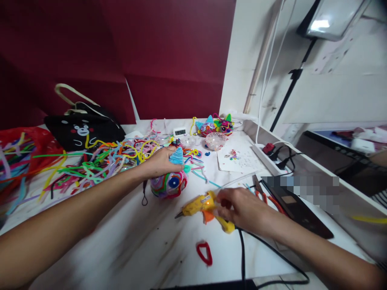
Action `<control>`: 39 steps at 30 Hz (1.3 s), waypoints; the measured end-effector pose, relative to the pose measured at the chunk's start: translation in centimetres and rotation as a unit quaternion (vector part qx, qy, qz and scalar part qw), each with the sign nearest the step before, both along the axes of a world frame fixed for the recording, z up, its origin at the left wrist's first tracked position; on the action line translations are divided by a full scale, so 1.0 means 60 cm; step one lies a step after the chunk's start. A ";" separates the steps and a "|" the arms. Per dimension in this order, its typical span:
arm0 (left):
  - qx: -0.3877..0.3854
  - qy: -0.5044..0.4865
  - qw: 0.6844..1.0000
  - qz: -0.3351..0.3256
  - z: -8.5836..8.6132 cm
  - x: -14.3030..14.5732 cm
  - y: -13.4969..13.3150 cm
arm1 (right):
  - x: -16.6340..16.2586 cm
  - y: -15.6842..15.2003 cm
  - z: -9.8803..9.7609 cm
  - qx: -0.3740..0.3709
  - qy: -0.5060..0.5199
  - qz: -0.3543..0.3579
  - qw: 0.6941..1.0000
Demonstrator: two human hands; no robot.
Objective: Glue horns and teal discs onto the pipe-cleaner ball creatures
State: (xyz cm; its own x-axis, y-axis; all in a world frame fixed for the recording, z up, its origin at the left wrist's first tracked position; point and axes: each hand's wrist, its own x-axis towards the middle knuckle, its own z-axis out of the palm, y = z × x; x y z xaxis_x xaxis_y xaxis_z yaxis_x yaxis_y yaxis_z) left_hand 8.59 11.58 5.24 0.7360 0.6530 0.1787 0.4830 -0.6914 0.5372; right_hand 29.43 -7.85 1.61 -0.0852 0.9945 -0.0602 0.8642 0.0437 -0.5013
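My left hand (165, 161) is closed on a round craft head (169, 185) wrapped in coiled, many-coloured pipe cleaners. A light blue striped ear (176, 156) stands up beside my fingers, and a dark blue eye faces right. A dark strap loop (144, 197) hangs at its left side. Curled fingers of my right hand (234, 205) are at the rear and handle of a yellow hot glue gun (196, 204), somewhat blurred. Its dark nozzle points left, low over the table, and its trigger is orange. Nearer me lies a red pipe-cleaner loop (204, 253).
Loose pipe cleaners (96, 165) are heaped at left, by a black bag (81, 131). Two finished craft heads (214, 125), a clear bowl (215, 141) and a paper sheet (238, 159) are behind. Pliers (266, 197), a power strip (270, 159) and a black cable (242, 253) are at right.
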 end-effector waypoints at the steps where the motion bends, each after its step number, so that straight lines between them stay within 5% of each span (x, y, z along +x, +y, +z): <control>1: 0.001 0.000 1.000 0.000 0.000 -0.001 0.000 | -0.001 -0.008 -0.005 -0.019 -0.003 0.007 1.000; 15: -0.008 -0.028 0.999 0.013 0.000 -0.005 -0.013 | -0.010 0.005 -0.032 -0.082 0.071 -0.045 0.993; 21: -0.014 -0.015 0.999 0.028 0.000 -0.005 -0.009 | 0.007 -0.012 -0.023 -0.111 0.199 -0.057 0.972; 30: -0.025 -0.028 0.999 0.025 -0.001 -0.006 -0.009 | 0.005 -0.057 0.036 0.031 0.294 -0.103 0.950; 39: -0.012 -0.029 0.999 0.016 -0.008 -0.010 -0.007 | -0.004 -0.017 0.012 0.184 0.358 -0.165 0.901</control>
